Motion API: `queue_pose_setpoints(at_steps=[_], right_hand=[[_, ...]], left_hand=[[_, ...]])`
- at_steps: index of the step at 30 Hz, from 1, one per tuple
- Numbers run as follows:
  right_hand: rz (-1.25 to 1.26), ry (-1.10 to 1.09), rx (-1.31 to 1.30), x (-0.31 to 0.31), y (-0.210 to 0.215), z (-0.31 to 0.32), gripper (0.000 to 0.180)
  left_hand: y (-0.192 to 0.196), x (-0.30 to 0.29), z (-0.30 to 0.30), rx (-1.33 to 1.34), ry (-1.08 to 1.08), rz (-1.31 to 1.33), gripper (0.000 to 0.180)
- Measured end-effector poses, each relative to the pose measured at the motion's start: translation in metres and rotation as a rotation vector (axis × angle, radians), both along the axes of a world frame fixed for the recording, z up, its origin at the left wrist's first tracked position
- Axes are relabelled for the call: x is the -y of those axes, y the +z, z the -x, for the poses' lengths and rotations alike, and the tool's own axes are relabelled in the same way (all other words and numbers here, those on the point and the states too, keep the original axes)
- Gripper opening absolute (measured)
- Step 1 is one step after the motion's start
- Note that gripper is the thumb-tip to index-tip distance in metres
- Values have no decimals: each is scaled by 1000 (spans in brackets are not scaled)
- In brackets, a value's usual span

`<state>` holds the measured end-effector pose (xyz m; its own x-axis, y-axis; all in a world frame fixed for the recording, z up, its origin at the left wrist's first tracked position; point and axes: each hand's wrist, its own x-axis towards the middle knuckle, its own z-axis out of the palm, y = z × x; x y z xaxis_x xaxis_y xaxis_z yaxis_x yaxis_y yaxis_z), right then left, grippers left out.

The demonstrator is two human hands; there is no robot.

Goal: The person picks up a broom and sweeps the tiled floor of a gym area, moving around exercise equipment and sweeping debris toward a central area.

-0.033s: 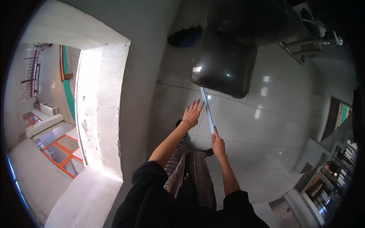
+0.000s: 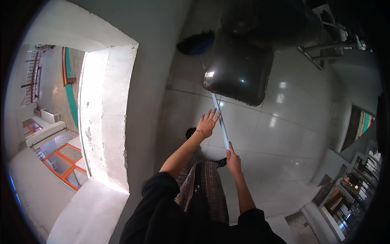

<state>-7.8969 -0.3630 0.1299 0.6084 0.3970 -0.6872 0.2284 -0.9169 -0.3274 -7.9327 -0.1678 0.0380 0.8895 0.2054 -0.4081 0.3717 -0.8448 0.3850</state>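
Nothing has shifted since the earlier frame: my left hand (image 2: 208, 123) stays spread wide, fingers against one light-blue broom handle (image 2: 221, 122) at mid-frame. My right hand (image 2: 232, 158) is closed around its lower end. Both arms reach up-frame; the one dark brush head (image 2: 196, 42) lies upper centre, beside a dark chair (image 2: 239, 71).

I see a long, thin, pale blue pole (image 2: 222, 124) running straight from near my body up toward the dark bin, passing beneath it. It slants slightly leftward as it goes up. At its far end sits a dark brush head (image 2: 196, 43).
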Motion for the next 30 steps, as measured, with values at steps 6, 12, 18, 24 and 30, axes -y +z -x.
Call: queue_pose_setpoints(at_steps=[6,12,18,24,30], right_hand=[[47,-33,38,95,115,50,35],[-188,-438,-212,92,115,97,35],[-312,-735,-731,2,88,99,38],[-41,-248,-264,110,152,96,38],[239,-292,-270,145,257,42,32]], left_hand=[[31,61,-25,-111,-518,203,41],[45,36,14,198,-354,238,16],[3,-23,32,29,-109,40,24],[43,101,53,-93,-145,233,28],[94,168,42,85,-220,395,22]])
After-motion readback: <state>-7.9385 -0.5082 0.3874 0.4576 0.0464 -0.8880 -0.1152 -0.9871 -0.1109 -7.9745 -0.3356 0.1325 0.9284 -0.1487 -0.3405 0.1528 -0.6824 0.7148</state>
